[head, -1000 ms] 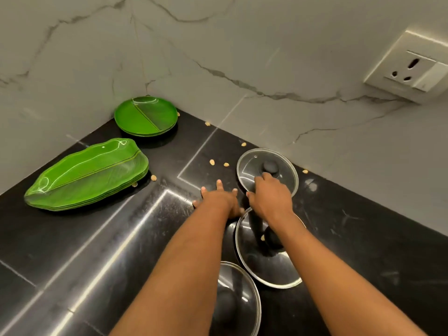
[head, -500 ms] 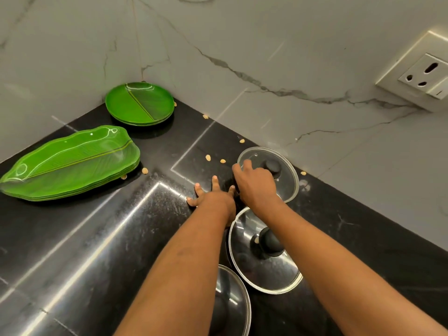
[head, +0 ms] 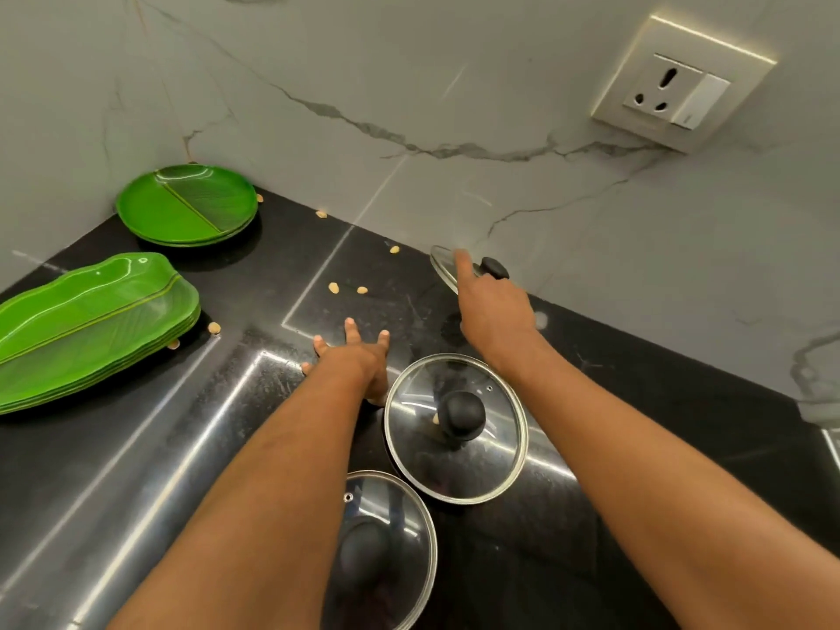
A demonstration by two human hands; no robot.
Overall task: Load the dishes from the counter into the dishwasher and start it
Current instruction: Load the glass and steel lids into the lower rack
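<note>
On the black worktop (head: 136, 447) lay stacked green leaf-shaped plates (head: 91, 329), round green plates (head: 186, 204) and two flat glass lids (head: 418, 393). Your left hand (head: 359, 361) pressed flat, fingers spread, empty. Your right hand (head: 495, 311) had its fingers curled on a third lid (head: 443, 266), tilted by the wall. Gripping its knob would probably have steadied the carry.

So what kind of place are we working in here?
Most likely a home kitchen: a black stone counter with glass pot lids, green leaf-shaped plates and a wall socket.
</note>
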